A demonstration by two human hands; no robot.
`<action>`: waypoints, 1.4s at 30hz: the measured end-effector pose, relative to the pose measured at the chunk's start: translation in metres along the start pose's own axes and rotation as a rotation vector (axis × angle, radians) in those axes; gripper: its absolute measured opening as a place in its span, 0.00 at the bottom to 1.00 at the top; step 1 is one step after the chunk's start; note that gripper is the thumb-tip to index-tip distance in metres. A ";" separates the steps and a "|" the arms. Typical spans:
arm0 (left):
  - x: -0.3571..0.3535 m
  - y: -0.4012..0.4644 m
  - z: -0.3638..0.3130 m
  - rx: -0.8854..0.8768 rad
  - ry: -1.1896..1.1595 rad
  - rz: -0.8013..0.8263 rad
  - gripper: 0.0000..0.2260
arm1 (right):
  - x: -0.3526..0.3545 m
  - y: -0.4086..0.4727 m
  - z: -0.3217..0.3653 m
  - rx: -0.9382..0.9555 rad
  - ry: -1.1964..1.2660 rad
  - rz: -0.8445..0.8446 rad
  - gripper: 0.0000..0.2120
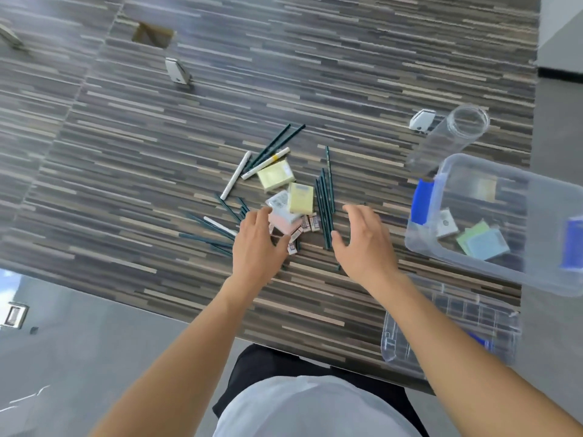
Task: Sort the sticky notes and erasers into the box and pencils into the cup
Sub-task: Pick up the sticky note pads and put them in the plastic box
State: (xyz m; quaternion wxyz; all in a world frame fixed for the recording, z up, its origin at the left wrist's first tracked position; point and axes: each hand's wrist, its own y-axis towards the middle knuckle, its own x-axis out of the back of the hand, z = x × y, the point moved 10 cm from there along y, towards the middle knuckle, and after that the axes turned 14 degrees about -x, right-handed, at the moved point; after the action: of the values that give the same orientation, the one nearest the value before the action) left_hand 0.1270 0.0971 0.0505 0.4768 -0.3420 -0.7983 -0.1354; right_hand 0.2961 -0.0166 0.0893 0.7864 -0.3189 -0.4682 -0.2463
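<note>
A pile of stationery lies mid-table: yellow sticky note pads (275, 175), a pink pad (283, 223), small wrapped erasers (310, 223), dark green pencils (325, 209) and white pencils (236, 175). My left hand (257, 244) hovers over the pink pad and erasers with relaxed, spread fingers, holding nothing. My right hand (362, 241) hovers open just right of the green pencils, thumb near their lower ends. The clear plastic box (536, 279) at the right holds several sticky pads and an eraser. A clear cup (454, 134) stands behind it, empty as far as I can see.
The box's clear lid (397, 345) lies at the table's near right edge. Small white fittings (176, 70) (421, 119) and a cable opening (153, 34) sit on the striped table. Grey floor lies to the left and right of the table.
</note>
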 end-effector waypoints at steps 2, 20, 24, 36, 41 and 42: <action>-0.002 0.007 0.012 -0.005 0.015 0.031 0.31 | -0.015 0.010 0.010 -0.007 -0.039 0.048 0.25; -0.055 0.056 0.035 0.006 0.094 0.118 0.40 | -0.106 0.107 0.063 0.124 -0.195 0.341 0.36; -0.062 0.060 0.038 0.010 0.127 0.134 0.38 | -0.126 0.117 0.062 0.149 -0.227 0.429 0.37; -0.046 0.061 0.036 -0.092 0.084 0.195 0.36 | -0.107 0.117 0.059 0.102 -0.135 0.377 0.49; -0.029 0.052 0.043 -0.116 0.246 0.273 0.31 | -0.094 0.103 0.058 0.078 -0.107 0.333 0.41; -0.024 0.050 0.044 -0.114 0.235 0.272 0.29 | -0.093 0.100 0.057 0.068 -0.105 0.327 0.39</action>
State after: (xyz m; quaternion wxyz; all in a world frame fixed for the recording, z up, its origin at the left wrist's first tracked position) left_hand 0.1388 0.1472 0.0026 0.5607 -0.4552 -0.6744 -0.1535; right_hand 0.2907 0.1011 -0.0006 0.8007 -0.3763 -0.4588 -0.0819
